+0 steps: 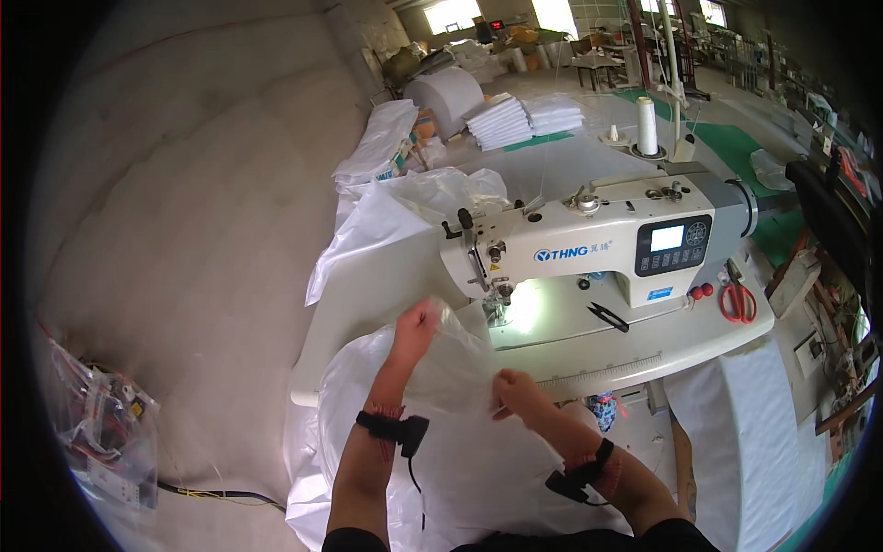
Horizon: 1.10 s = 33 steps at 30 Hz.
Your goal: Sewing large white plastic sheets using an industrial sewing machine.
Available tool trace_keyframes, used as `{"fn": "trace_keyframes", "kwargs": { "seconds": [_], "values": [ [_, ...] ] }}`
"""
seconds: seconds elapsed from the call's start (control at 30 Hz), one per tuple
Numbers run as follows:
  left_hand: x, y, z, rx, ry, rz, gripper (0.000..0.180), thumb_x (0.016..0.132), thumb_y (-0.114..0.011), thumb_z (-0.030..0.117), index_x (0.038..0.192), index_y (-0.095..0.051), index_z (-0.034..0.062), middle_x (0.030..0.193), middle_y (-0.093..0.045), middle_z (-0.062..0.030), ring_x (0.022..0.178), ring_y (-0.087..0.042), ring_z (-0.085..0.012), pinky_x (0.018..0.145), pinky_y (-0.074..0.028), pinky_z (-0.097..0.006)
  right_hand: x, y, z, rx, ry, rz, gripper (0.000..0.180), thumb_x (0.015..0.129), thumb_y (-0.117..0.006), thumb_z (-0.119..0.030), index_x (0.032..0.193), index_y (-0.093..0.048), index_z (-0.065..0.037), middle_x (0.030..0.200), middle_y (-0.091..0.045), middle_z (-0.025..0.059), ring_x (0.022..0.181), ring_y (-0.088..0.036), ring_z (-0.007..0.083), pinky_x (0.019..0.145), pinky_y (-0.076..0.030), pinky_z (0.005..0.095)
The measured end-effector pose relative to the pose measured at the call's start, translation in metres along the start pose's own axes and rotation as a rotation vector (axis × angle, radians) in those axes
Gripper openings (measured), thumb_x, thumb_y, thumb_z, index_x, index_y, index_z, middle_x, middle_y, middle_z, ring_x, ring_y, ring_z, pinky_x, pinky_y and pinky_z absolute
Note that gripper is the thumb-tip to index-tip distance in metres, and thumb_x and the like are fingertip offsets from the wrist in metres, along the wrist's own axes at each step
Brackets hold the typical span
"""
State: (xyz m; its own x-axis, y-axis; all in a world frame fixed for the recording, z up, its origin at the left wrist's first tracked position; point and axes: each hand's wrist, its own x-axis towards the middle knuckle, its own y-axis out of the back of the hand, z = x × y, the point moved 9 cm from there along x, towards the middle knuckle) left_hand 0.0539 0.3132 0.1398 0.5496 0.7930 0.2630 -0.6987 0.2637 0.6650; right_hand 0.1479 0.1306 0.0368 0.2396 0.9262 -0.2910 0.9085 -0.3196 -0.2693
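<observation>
A large sheet of thin, glossy white material (451,368), partly see-through, hangs over the table's front edge and spreads across my lap. My left hand (418,324) is closed on its upper edge, just left of the needle area. Lower and to the right, my right hand (518,394) pinches the same sheet near the front of the table, so a stretch of it spans between both hands. Beyond them stands a white sewing machine (579,244), its lamp lighting the presser foot (498,311). The sheet is apart from the foot, as far as I can see.
Black thread snips (608,317) lie on the machine bed, and red-handled scissors (738,302) rest at its right end. A white thread cone (647,129) stands behind. Folded white stacks (499,121) sit at the back; more white sheeting (377,225) drapes off the table's left side.
</observation>
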Motion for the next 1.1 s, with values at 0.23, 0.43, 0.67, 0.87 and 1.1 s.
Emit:
{"fn": "trace_keyframes", "kwargs": {
  "seconds": [0.23,0.43,0.67,0.87,1.1],
  "values": [
    [0.022,-0.051,-0.036,0.644,0.058,-0.078,0.020,0.084,-0.057,0.029,0.086,-0.063,0.0097,0.081,-0.063,-0.0100,0.081,-0.060,-0.0302,0.072,-0.047,-0.045,-0.021,-0.017,0.033,0.029,-0.234,-0.143,0.025,0.092,-0.045,-0.022,0.096,-0.055,0.001,0.075,-0.063,0.0109,0.060,-0.065,0.0214,0.049,-0.054,0.0312],
    [0.001,-0.050,-0.029,0.707,-0.071,0.278,0.022,0.084,-0.057,0.028,0.099,-0.060,0.0119,0.104,-0.056,-0.0090,0.105,-0.050,-0.0288,0.086,-0.038,-0.047,-0.043,0.000,0.036,-0.283,-0.228,-0.167,0.027,0.093,-0.045,-0.026,0.097,-0.055,-0.001,0.076,-0.065,0.0101,0.058,-0.065,0.0206,0.049,-0.051,0.0313],
    [-0.021,-0.049,-0.019,0.631,0.011,0.266,0.020,0.082,-0.057,0.024,0.096,-0.061,0.0101,0.100,-0.057,-0.0086,0.102,-0.050,-0.0288,0.090,-0.035,-0.046,-0.064,0.011,-0.084,-0.789,0.644,0.304,0.053,0.081,-0.063,-0.043,0.106,-0.051,0.002,0.081,-0.064,0.0164,0.068,-0.063,0.0343,0.061,-0.050,0.0418],
    [-0.062,-0.052,0.069,0.423,-0.410,0.231,0.016,0.078,-0.063,0.023,0.087,-0.060,0.0096,0.090,-0.059,-0.0077,0.092,-0.054,-0.0277,0.089,-0.034,-0.046,-0.034,0.027,-0.088,-0.830,0.465,0.383,0.089,0.073,-0.072,-0.042,0.132,-0.029,0.009,0.113,-0.055,0.0271,0.100,-0.058,0.0361,0.082,-0.047,0.0406],
    [-0.065,-0.024,0.117,0.344,-0.412,-0.037,0.011,0.080,-0.061,0.017,0.081,-0.059,0.0068,0.080,-0.059,-0.0110,0.079,-0.058,-0.0297,0.076,-0.043,-0.040,-0.032,0.019,-0.056,-0.345,0.466,0.102,0.046,0.082,-0.063,-0.030,0.112,-0.051,0.003,0.081,-0.064,0.0142,0.069,-0.063,0.0238,0.064,-0.050,0.0334]
  ]
}}
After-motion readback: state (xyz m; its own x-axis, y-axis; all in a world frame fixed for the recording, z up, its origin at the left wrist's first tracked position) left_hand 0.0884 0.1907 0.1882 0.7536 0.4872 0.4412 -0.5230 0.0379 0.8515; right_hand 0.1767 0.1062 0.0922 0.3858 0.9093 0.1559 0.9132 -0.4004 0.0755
